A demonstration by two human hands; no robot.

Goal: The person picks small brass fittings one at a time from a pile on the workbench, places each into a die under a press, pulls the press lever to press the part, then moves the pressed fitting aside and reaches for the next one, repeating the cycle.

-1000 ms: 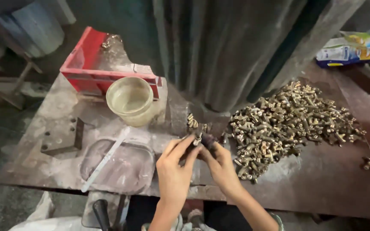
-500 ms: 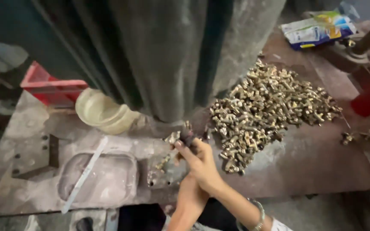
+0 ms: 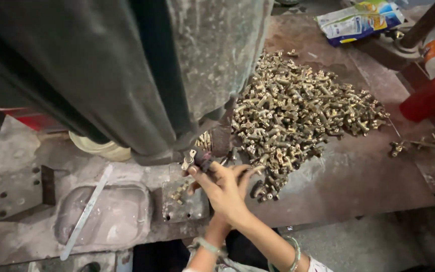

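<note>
At the front edge of a worn metal workbench (image 3: 358, 181), seen from a head camera looking down, a person's two hands met under a large dark green machine column (image 3: 127, 70). The right hand (image 3: 227, 194) lay on top, fingers bent and reaching up to a small brass fitting (image 3: 188, 160) at the foot of the column, pinching it at the fingertips. The left hand (image 3: 195, 185) was mostly hidden beneath the right one; only a few fingertips showed, so whether it gripped anything could not be told. A bangle circled each wrist.

Just right of the hands, a broad heap of brass fittings (image 3: 298, 111) spread across the bench, its near edge almost touching the right hand's fingers. A few loose fittings (image 3: 179, 193) lay on a small bolted plate (image 3: 185, 206) under the hands. Left of that sat a shallow dished tray (image 3: 104, 216) with a flat metal strip (image 3: 85, 212) lying across its rim. A cream bowl (image 3: 99, 148) peeked from behind the column. At the far right stood a red cylinder (image 3: 431, 93), and a printed packet (image 3: 358, 21) lay at the top.
</note>
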